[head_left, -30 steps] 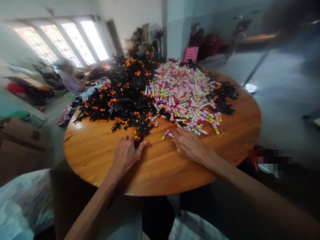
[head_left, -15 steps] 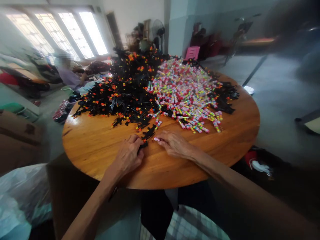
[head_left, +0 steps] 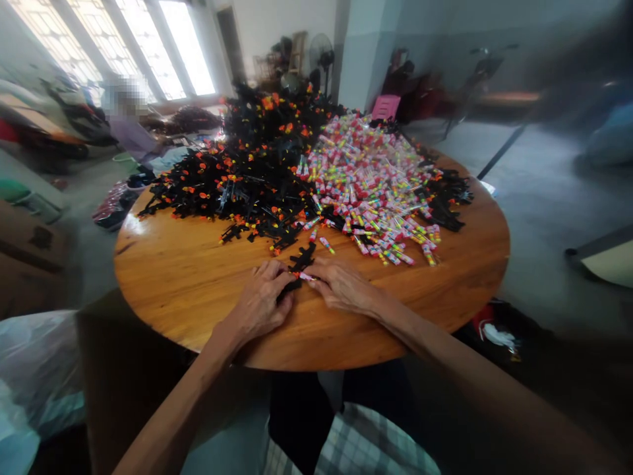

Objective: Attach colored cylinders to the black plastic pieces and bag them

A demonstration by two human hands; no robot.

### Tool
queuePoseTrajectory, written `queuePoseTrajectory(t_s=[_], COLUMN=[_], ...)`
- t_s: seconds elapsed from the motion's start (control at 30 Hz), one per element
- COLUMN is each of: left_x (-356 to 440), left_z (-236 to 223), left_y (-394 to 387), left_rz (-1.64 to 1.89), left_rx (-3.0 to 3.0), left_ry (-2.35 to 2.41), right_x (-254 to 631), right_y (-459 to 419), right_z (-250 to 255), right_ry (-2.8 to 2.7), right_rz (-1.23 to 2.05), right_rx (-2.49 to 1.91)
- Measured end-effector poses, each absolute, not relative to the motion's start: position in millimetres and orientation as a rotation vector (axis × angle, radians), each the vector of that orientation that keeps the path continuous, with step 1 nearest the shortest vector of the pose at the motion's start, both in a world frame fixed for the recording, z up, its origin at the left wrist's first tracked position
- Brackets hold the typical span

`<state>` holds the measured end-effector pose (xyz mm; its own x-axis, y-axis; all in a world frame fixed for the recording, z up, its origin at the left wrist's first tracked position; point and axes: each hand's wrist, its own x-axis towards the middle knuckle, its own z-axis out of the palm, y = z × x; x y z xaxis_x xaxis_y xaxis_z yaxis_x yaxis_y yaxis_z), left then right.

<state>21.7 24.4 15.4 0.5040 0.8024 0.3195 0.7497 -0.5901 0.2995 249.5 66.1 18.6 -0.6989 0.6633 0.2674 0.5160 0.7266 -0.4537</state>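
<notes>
Black toy gun is gripped between thumb and bent fingers of the left hand over the near part of the wooden table. A pink-wrapped tube is pinched by the right hand just beside the gun; whether they touch cannot be told. Similar tubes are heaped beyond.

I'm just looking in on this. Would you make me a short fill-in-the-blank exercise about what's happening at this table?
1. The left hand holds a piece that is mainly ____ in colour.
2. The ____ hand pinches a small pink tube.
3. In the picture, the large black heap lies to the ____ of the heap of pink tubes.
4. The stool beyond the table is coloured ____.

Missing words: black; right; left; pink.
</notes>
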Motion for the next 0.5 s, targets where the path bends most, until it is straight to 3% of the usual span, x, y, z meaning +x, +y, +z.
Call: queuePoseTrajectory(t_s=[0.5], left_x=[20.5], left_z=[11.5], left_y=[25.3], left_rz=[0.754], left_rx=[2.588], left_ry=[1.274], right_x=[254.4], right_y=[70.5], right_z=[20.6], right_ry=[-2.533], right_rz=[0.598], right_rx=[-0.909])
